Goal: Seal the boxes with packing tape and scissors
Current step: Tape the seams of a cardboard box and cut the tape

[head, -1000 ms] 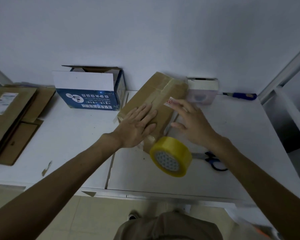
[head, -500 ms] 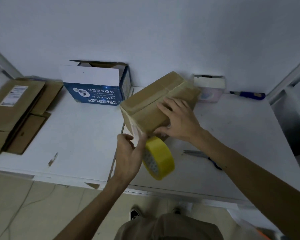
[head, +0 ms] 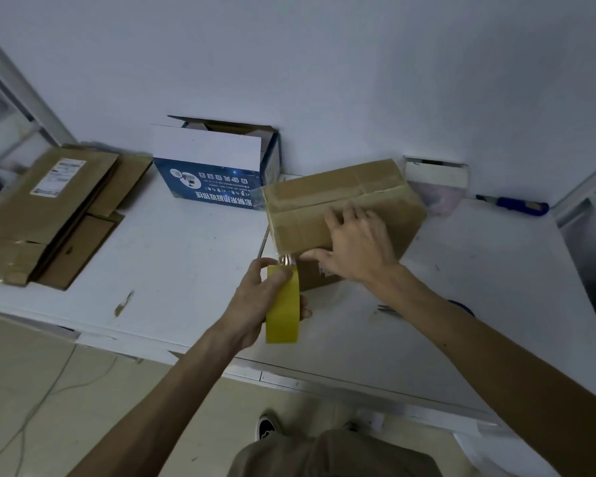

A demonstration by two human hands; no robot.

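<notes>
The left hand curls its fingers and thumb round the yellow tape roll, held on edge just off the near corner of the brown box. A short clear strip runs from roll to box. The right hand lies spread on the box top, fingers straight, thumb along the near side. The box sits tilted at mid desk. The scissors lie near right, partly hidden by the right forearm. An open blue-and-white box stands far left; flattened cardboard lies further left.
</notes>
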